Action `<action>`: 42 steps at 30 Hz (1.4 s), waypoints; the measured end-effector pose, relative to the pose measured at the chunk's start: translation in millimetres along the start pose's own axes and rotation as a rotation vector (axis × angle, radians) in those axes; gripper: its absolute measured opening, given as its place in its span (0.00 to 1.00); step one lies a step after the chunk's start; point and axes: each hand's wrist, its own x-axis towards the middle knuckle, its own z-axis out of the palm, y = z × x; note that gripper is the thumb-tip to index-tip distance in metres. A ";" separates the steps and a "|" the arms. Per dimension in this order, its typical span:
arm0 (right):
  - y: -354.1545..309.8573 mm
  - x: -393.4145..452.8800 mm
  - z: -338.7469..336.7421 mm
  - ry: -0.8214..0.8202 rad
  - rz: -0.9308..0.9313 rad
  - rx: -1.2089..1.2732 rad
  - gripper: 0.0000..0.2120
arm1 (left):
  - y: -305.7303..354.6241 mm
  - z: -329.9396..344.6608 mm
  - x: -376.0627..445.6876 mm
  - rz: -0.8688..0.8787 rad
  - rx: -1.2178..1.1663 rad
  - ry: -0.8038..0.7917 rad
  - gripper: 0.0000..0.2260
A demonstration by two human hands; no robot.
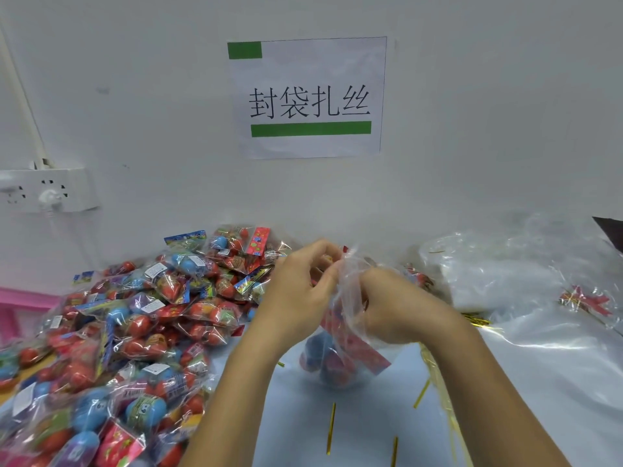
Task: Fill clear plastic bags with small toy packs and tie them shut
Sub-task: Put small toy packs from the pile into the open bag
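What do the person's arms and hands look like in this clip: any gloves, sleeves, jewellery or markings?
Both arms are bare from the bottom edge of the picture up to the wrists, with no sleeves in view. The left hand and the right hand wear no gloves. No rings, watch, wristbands, tape or markings show.

Toy packs (141, 332): red and blue, multicoloured headers. Bag (344, 332): clear. Ties (331, 428): gold. Surface (354, 433): pale blue. Sign (310, 96): white, green bars, black characters.

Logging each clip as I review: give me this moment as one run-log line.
stage: closing bag | left hand: pinches bag neck | right hand: grips bag neck | clear bag: holds toy packs | gold twist tie: on table, unused
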 end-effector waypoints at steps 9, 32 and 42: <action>3.7 1.7 -0.2 0.133 0.045 -0.021 0.28 | -5.0 -7.5 0.2 -0.019 -0.005 0.048 0.05; 18.5 3.5 -16.0 0.581 0.000 0.338 0.10 | -77.5 -71.3 -25.4 -0.614 0.174 0.794 0.14; 17.8 5.8 -11.7 0.545 -0.036 0.362 0.11 | -107.2 -54.5 -48.0 -0.859 0.756 0.043 0.34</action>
